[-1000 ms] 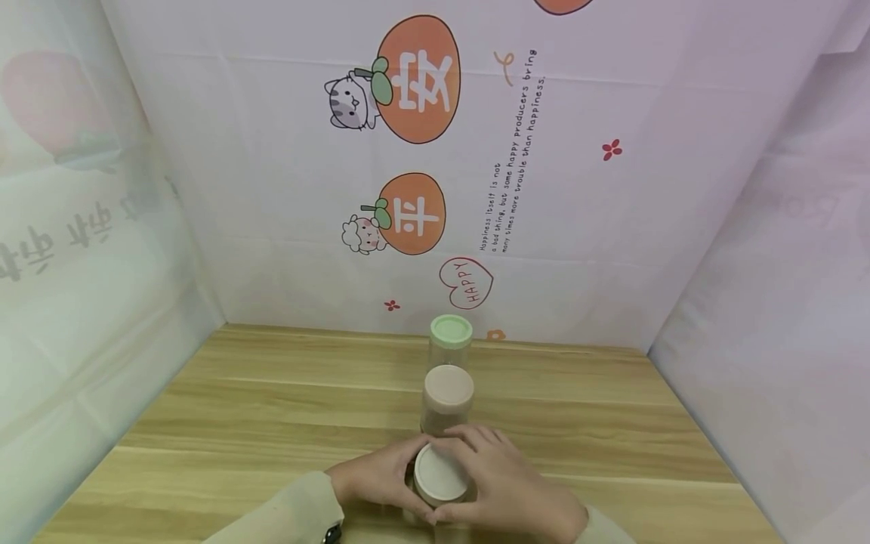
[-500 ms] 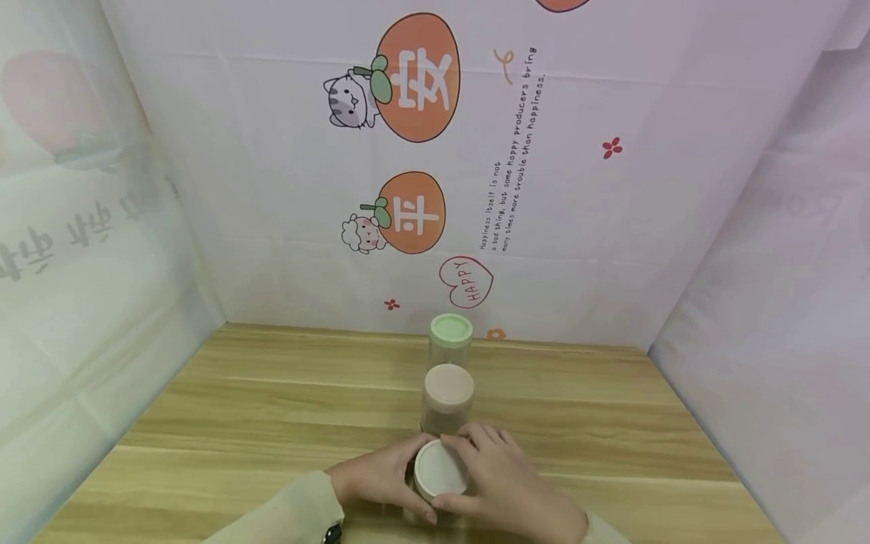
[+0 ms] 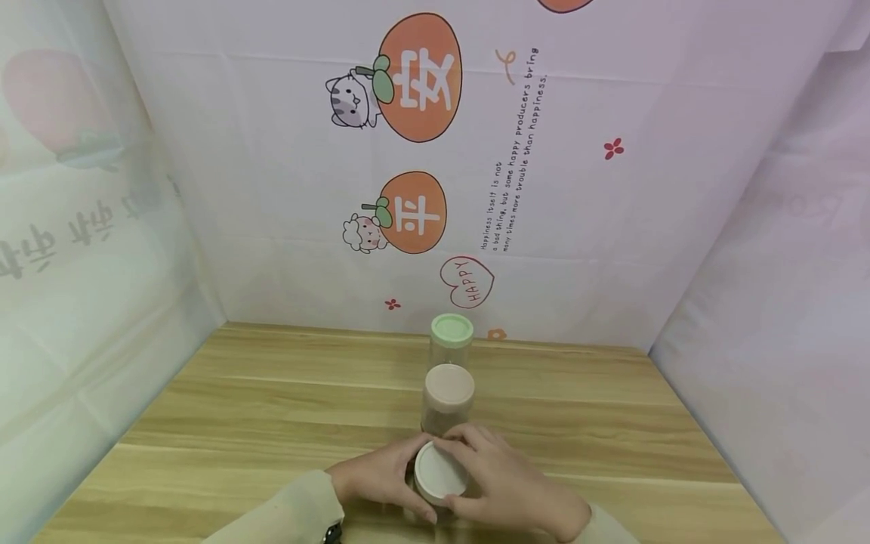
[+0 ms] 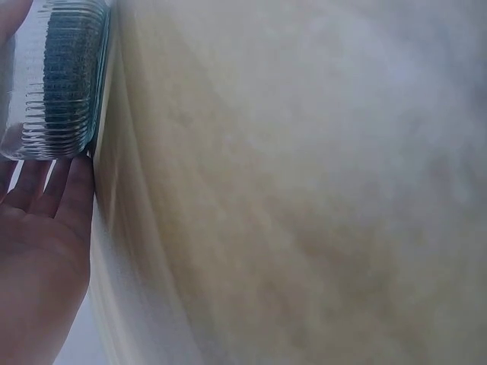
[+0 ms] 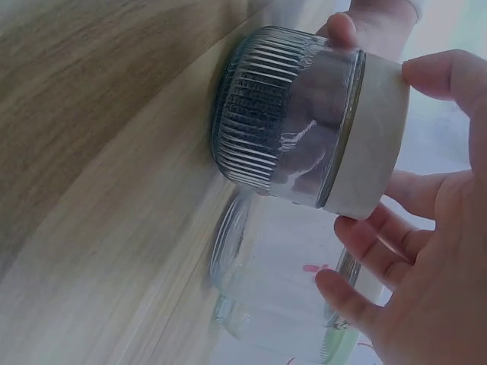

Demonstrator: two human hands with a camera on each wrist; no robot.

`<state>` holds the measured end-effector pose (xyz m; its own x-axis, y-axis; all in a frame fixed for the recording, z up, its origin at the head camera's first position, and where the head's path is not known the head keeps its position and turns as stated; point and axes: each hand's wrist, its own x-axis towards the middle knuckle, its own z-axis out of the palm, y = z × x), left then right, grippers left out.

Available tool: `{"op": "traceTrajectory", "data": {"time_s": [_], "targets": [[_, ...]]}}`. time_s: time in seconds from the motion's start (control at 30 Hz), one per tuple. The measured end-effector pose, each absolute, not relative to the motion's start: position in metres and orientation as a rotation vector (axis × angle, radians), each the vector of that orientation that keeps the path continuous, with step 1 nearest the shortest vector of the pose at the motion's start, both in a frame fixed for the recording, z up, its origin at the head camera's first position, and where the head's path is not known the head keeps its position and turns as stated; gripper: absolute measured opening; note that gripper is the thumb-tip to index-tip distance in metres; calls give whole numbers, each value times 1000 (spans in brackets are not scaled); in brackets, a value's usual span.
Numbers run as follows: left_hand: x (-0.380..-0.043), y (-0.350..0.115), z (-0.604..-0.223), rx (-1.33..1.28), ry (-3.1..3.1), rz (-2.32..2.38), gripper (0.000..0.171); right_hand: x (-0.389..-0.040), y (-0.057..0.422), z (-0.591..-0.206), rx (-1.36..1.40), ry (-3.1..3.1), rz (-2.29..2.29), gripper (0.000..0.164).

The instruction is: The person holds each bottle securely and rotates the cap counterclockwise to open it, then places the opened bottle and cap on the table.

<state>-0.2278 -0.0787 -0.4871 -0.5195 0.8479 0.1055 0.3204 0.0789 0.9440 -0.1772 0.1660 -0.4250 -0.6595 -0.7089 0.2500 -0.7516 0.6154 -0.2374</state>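
Note:
A ribbed clear glass jar (image 5: pixel 259 114) with a white lid (image 3: pixel 440 470) stands on the wooden table near the front. Dark contents show in its lower part. My left hand (image 3: pixel 382 476) holds the jar's body, fingers on the far side and thumb on the near side. My right hand (image 3: pixel 506 482) grips the white lid by its rim, with the thumb at the near edge and fingertips at the far edge. The lid sits on the jar in the right wrist view. Only the jar's lower part shows in the left wrist view, beside my left palm (image 4: pixel 42 251).
Right behind the held jar stands a glass jar with a beige lid (image 3: pixel 448 385). Farther back is another with a green lid (image 3: pixel 451 330). A printed white cloth (image 3: pixel 299 189) hangs behind the wooden table (image 3: pixel 272 423), and cloth closes off both sides.
My right hand's fingers and thumb have shifted along the lid's rim, loosening and then taking hold again. My left hand and the jar have stayed in place.

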Motion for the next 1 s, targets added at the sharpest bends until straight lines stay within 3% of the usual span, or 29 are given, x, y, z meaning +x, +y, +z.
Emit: {"op": "traceTrajectory", "data": {"time_s": [0.57,1.0], "targets": [[-228,-78,-486,1181,1876,1446,92,-191,166,-426,1539,-2586,717,68],[-228,-77,-485,1191,1878,1438,93,-190,168,-429,1528,-2627,778,70]]}}
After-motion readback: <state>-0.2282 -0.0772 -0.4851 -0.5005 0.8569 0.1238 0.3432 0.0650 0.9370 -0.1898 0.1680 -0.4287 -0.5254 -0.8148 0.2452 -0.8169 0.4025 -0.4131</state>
